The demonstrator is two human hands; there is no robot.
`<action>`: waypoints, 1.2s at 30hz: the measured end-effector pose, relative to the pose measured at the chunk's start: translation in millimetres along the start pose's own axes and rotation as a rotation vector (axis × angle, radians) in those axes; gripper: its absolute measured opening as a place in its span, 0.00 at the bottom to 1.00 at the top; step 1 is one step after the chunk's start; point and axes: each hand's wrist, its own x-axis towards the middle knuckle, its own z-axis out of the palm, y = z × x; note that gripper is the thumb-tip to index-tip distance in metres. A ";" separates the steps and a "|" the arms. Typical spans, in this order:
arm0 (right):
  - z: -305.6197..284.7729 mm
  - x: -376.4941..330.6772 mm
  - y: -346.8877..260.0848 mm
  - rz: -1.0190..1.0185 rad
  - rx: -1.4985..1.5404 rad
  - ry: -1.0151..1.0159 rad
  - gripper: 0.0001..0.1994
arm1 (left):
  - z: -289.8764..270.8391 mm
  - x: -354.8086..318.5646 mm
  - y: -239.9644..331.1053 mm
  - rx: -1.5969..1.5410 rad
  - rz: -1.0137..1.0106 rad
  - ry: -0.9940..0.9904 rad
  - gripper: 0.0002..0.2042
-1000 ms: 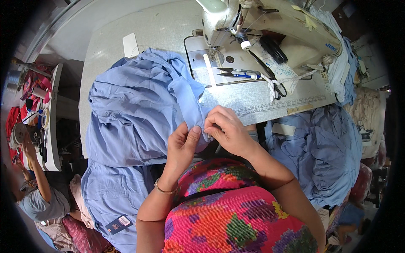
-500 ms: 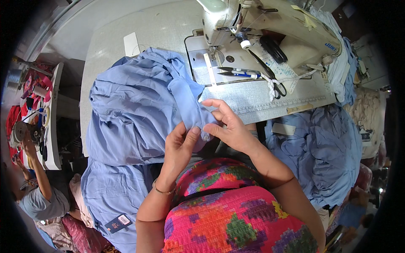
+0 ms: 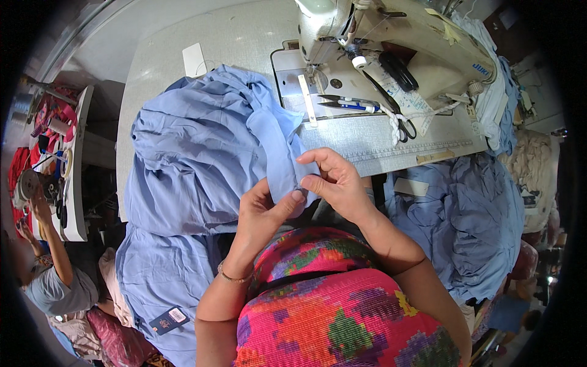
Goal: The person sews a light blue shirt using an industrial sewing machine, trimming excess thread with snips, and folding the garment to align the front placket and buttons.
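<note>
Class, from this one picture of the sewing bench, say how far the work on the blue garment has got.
Done: cannot tell; no finished seam shows. In hand: the left hand and right hand pinch an edge of the blue garment at the table's near edge. Left: the cloth is not yet under the sewing machine needle; the scissors lie untouched.

The person wears a sleeveless top in a bright blocky pattern — pink, orange, green, purple and yellow — with a dark band across it. Both arms are bare. A thin bracelet circles the wrist of the left hand; the right hand wears nothing.
</note>
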 end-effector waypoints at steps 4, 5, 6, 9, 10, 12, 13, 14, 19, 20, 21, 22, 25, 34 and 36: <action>7.2 -2.5 1.3 -0.084 -0.023 0.030 0.13 | 0.9 2.0 0.0 0.009 -0.017 0.027 0.08; 8.7 -3.0 3.2 -0.089 -0.007 0.055 0.13 | 1.2 3.0 -3.0 -0.006 -0.004 0.020 0.08; 9.7 -3.4 6.4 -0.094 0.009 0.080 0.12 | 1.4 3.2 -4.5 -0.022 0.008 0.013 0.08; 11.7 -3.5 7.3 -0.072 0.008 0.129 0.12 | 1.5 3.0 -4.4 -0.037 -0.020 0.017 0.08; 12.2 -3.9 6.5 -0.058 -0.002 0.143 0.12 | 1.5 3.2 -5.2 -0.043 -0.013 0.026 0.09; 10.9 -3.0 9.8 -0.040 0.052 0.141 0.12 | 1.6 3.8 -7.1 -0.056 0.000 0.044 0.09; 9.8 -2.0 11.4 -0.032 0.079 0.139 0.12 | 1.6 3.9 -7.1 -0.056 -0.003 0.037 0.09; 8.0 -1.4 12.4 -0.025 0.045 0.116 0.13 | 1.6 4.0 -6.9 -0.056 -0.005 0.031 0.09; 0.7 -8.7 6.4 0.044 -0.145 0.017 0.14 | 4.0 -0.7 -4.4 -0.066 0.042 0.036 0.11; 2.8 -12.0 4.5 0.042 -0.109 -0.001 0.16 | 7.7 -2.1 -6.9 -0.050 0.122 0.052 0.13; 5.6 -16.0 2.6 0.039 -0.074 -0.019 0.17 | 9.7 -4.3 -8.6 -0.034 0.203 0.068 0.14; 5.7 -17.7 1.2 0.043 -0.037 -0.031 0.18 | 9.2 -6.2 -7.5 0.207 0.245 0.034 0.16; 6.1 -14.7 3.7 -0.021 0.052 -0.037 0.21 | 11.9 -13.9 0.1 0.798 0.440 -0.029 0.21; 0.6 -5.5 17.8 0.097 0.187 0.131 0.07 | 8.0 -17.9 -5.3 0.795 0.699 -0.133 0.12; -2.6 -4.8 16.5 0.101 0.204 0.108 0.07 | -2.3 -14.4 -15.5 0.584 0.495 -0.013 0.09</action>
